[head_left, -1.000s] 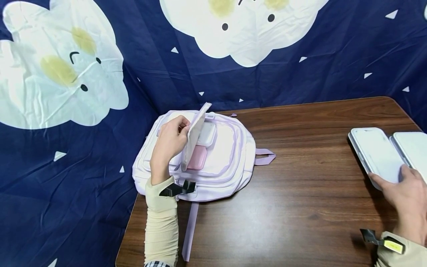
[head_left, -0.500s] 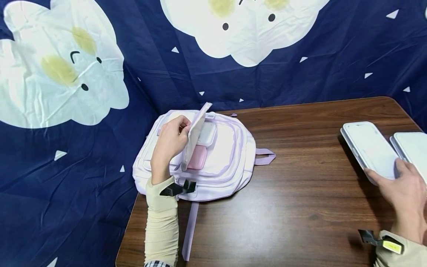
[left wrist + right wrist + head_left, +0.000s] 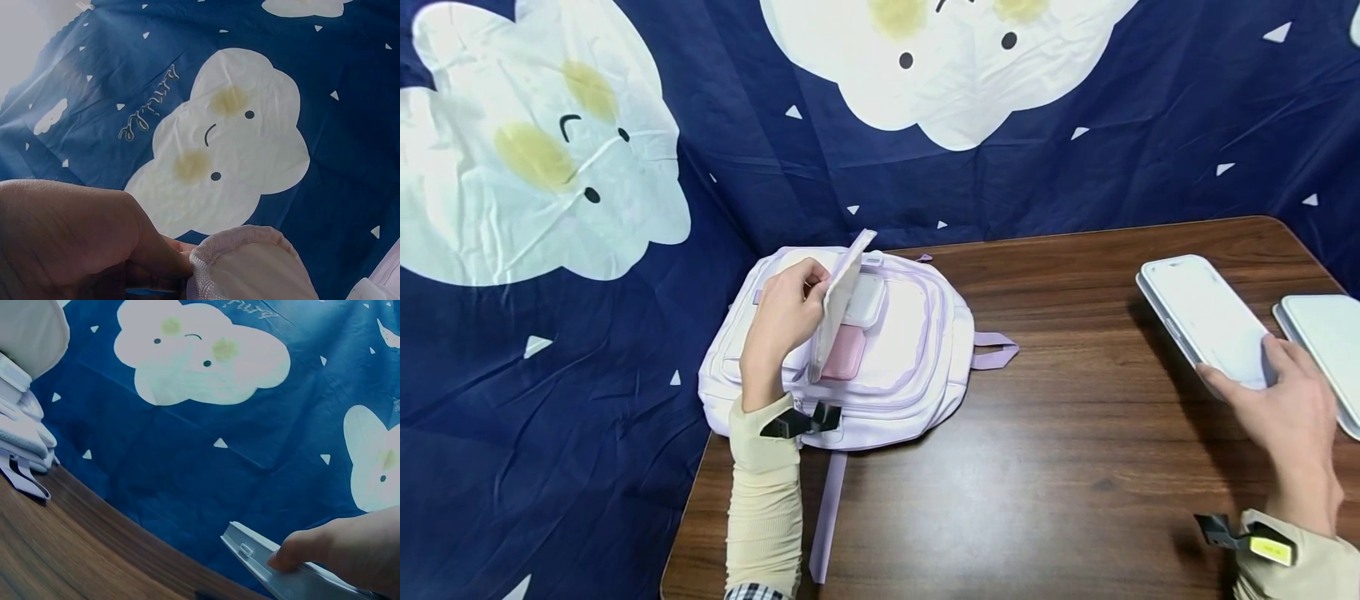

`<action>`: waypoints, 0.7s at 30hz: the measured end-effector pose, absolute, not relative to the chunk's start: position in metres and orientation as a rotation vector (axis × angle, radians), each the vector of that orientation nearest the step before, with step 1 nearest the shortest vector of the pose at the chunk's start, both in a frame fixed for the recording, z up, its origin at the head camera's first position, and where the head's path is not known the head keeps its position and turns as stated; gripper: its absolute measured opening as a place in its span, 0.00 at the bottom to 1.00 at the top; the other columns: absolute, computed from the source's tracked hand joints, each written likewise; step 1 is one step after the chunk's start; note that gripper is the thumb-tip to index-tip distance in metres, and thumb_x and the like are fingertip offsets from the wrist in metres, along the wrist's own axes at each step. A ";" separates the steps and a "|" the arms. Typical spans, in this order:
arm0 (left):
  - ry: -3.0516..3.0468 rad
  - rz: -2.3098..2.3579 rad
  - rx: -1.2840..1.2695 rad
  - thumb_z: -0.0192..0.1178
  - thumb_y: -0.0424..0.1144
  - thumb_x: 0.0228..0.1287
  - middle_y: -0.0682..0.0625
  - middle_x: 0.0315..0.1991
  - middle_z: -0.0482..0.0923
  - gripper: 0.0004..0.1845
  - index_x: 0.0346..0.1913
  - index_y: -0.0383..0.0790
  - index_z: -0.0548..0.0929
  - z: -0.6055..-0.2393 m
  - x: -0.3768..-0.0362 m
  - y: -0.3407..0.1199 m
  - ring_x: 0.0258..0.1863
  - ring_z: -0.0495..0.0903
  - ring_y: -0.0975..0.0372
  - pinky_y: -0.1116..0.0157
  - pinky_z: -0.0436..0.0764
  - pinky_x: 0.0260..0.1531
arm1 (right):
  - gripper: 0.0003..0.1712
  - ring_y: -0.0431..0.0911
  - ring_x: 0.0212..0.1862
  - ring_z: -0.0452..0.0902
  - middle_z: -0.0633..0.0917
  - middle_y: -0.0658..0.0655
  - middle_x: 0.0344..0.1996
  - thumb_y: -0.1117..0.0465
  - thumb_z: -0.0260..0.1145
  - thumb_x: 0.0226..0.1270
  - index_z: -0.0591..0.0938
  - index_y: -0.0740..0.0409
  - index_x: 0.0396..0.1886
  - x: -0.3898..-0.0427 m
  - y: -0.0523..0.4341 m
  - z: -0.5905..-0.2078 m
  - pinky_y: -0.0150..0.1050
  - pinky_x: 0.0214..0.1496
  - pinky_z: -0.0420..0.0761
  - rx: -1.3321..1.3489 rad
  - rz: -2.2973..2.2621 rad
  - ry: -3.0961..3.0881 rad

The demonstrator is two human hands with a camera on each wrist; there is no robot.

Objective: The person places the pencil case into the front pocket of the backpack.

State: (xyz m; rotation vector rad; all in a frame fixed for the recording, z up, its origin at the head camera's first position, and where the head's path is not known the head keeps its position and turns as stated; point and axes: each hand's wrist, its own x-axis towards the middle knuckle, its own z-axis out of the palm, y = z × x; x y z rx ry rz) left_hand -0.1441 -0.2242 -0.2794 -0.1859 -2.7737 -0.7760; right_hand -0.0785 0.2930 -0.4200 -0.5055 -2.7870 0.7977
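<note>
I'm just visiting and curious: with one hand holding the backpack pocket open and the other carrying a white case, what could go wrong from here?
The right hand grips the white case only at its near end, so it might tip or slip. The second case lies right beside that hand and could get knocked. The left hand merely pinches the pocket flap; if it slips, the pocket could close.

The second flat white rectangular case [image 3: 1324,346] is cut off by the head view's right edge, most of the pink and white boxes [image 3: 852,333] in the lavender fabric backpack [image 3: 910,367] is hidden behind the raised pocket flap [image 3: 838,300].
</note>
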 end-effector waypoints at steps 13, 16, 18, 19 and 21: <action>-2.780 -0.783 -0.189 0.53 0.33 0.67 0.45 0.33 0.81 0.06 0.38 0.36 0.80 -0.278 -0.145 -0.225 0.32 0.76 0.54 0.60 0.71 0.36 | 0.50 0.71 0.67 0.54 0.60 0.71 0.69 0.45 0.66 0.59 0.56 0.65 0.72 -0.086 0.275 -0.415 0.68 0.61 0.52 -0.313 0.874 -2.773; -2.779 -0.785 -0.191 0.53 0.33 0.67 0.45 0.34 0.81 0.06 0.38 0.36 0.80 -0.278 -0.145 -0.225 0.32 0.77 0.54 0.60 0.71 0.36 | 0.50 0.72 0.66 0.55 0.60 0.71 0.69 0.45 0.66 0.59 0.56 0.64 0.72 -0.086 0.270 -0.413 0.68 0.60 0.54 -0.285 0.870 -2.772; -2.780 -0.785 -0.191 0.53 0.33 0.67 0.45 0.33 0.81 0.06 0.38 0.37 0.80 -0.279 -0.145 -0.226 0.32 0.77 0.54 0.60 0.71 0.36 | 0.49 0.72 0.65 0.57 0.61 0.71 0.69 0.45 0.66 0.58 0.57 0.64 0.72 -0.087 0.267 -0.411 0.67 0.58 0.55 -0.260 0.864 -2.766; -2.780 -0.785 -0.190 0.53 0.33 0.67 0.45 0.33 0.81 0.06 0.38 0.37 0.80 -0.279 -0.145 -0.226 0.32 0.77 0.54 0.60 0.71 0.36 | 0.49 0.72 0.64 0.58 0.62 0.71 0.68 0.45 0.67 0.58 0.57 0.64 0.72 -0.087 0.266 -0.410 0.66 0.56 0.56 -0.244 0.861 -2.757; -2.780 -0.783 -0.190 0.53 0.34 0.67 0.45 0.33 0.81 0.06 0.38 0.37 0.80 -0.279 -0.145 -0.226 0.32 0.77 0.54 0.60 0.71 0.36 | 0.49 0.72 0.62 0.59 0.63 0.70 0.67 0.46 0.67 0.58 0.58 0.64 0.72 -0.087 0.264 -0.409 0.65 0.55 0.57 -0.215 0.856 -2.743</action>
